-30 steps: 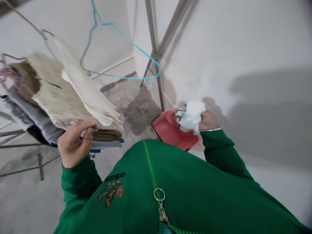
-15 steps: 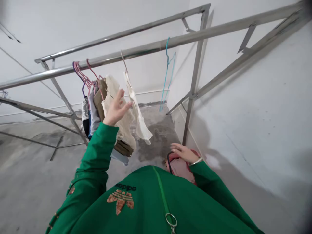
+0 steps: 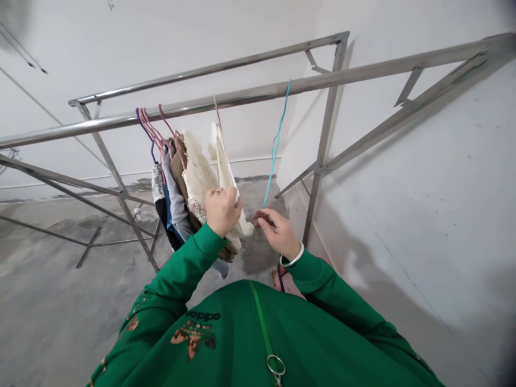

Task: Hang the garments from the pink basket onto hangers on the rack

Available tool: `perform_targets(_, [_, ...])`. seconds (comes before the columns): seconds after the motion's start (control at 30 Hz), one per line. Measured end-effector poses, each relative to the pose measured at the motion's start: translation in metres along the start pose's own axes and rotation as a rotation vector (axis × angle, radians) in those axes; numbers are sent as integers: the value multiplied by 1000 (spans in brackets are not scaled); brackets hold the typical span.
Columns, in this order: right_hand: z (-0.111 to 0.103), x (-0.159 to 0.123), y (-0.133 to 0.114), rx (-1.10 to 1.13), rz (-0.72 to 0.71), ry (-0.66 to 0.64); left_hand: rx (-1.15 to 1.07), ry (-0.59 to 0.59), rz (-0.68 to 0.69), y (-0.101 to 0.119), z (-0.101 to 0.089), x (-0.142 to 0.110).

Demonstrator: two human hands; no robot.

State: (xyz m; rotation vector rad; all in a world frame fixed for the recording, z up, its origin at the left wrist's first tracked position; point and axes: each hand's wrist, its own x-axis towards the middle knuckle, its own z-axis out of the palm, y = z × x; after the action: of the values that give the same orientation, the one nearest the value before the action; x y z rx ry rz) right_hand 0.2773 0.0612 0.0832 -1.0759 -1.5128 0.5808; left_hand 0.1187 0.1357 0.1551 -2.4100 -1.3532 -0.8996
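Note:
My left hand (image 3: 221,210) is closed on the lower edge of a cream-white garment (image 3: 223,161) that hangs from a wire hanger on the steel rail (image 3: 242,97). My right hand (image 3: 277,231), a bangle on its wrist, reaches toward the same garment, fingers pinched near the bottom of an empty blue hanger (image 3: 276,145); whether it grips anything I cannot make out. Left of the white garment hang a lace beige piece (image 3: 196,172) and several darker clothes (image 3: 167,199) on pink and purple hangers.
The steel drying rack fills the room corner, with a second rail (image 3: 209,69) behind and an upright post (image 3: 322,156) to the right. A red basin (image 3: 291,282) peeks out below my right arm. Bare concrete floor (image 3: 48,290) lies to the left, white wall to the right.
My left hand dropped from the lace garment and closed on the white one. My right hand rose from the red basin up to the hangers. The white cloth it held a second ago is gone.

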Motion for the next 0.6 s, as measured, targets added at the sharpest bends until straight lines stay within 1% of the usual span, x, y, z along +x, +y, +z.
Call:
perform_targets(0.1, [10,0,-7,64,-10,-42,99,109,171,0,0,-30])
perform_targets(0.2, [22,-5,-4,76,-27,-109,101,203,305,2,-4,-54])
perform_targets(0.3, [34,-7,6,70,-26,-169,113,277,414,4,-8,-68])
perform_targets(0.37, [40,-5,11,63,-18,-189,110,300,437,4,-10,-72])
perform_targets(0.43, [45,1,14,41,-35,-191,70,287,431,2,-11,-73])
perform_targets(0.5, [49,6,14,14,-83,-191,-4,237,439,-1,-10,-74])
perform_targets(0.53, [51,8,14,16,-106,-212,-46,206,448,-1,-9,-76])
perform_targets(0.6, [56,6,15,98,-96,-337,-130,128,463,0,-6,-82])
